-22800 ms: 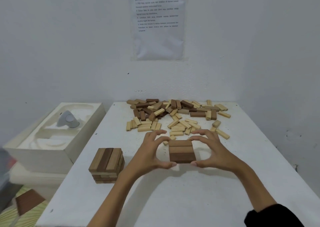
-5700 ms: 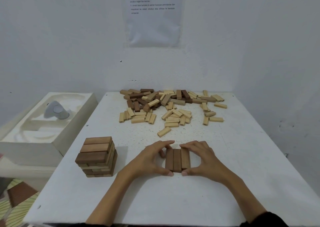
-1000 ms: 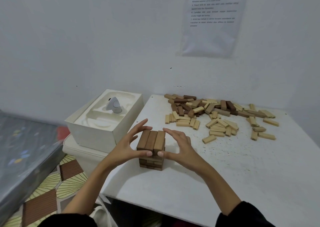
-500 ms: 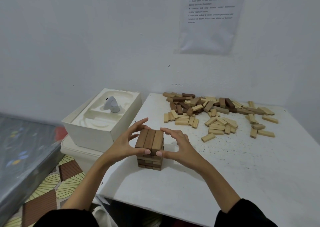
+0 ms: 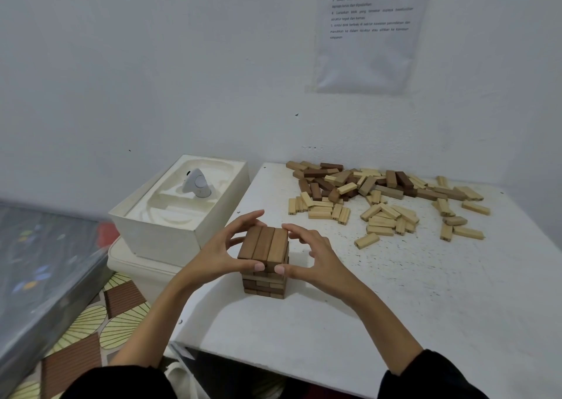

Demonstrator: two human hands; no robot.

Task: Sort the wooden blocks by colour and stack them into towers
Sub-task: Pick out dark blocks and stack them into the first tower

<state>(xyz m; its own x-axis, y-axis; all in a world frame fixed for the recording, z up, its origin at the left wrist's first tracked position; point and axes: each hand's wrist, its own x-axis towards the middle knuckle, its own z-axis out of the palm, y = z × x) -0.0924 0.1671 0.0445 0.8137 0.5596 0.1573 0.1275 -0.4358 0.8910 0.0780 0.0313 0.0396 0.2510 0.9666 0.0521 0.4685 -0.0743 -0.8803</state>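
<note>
Nearest the viewer, two dark sleeves point(image 5: 425, 374) are leading forward to the left hand point(image 5: 213, 255) and right hand point(image 5: 316, 259). Together they are forming a closed grip on the top layer point(image 5: 264, 245) of three brown blocks. The thumbs point(image 5: 258, 266) are pressing the near end faces and the fingers point(image 5: 293, 227) are curling round the far ends. That layer is sitting on the brown tower point(image 5: 264, 283), directly beneath the grip, near the left front of the bench point(image 5: 395, 307). Whether the layer is fully seated or slightly lifted cannot be told.

Handling judgement: the blocks are appearing light, rigid and smooth. The three are likely behaving as one unit only while being squeezed from both ends, and slack pressure is risking the middle block slipping out. The lower courses are loose-laid and are probably prone to shifting under any sideways push. Hold is best taken at the end faces, with force going straight down.

Left of the grip, a white box point(image 5: 179, 234) is holding a grey object point(image 5: 197, 183). Beyond and right of the grip, the unsorted pile point(image 5: 380, 198) of brown and pale blocks is lying well apart from the tower. Farthest off, a printed sheet point(image 5: 371, 31) is hanging on the wall.
</note>
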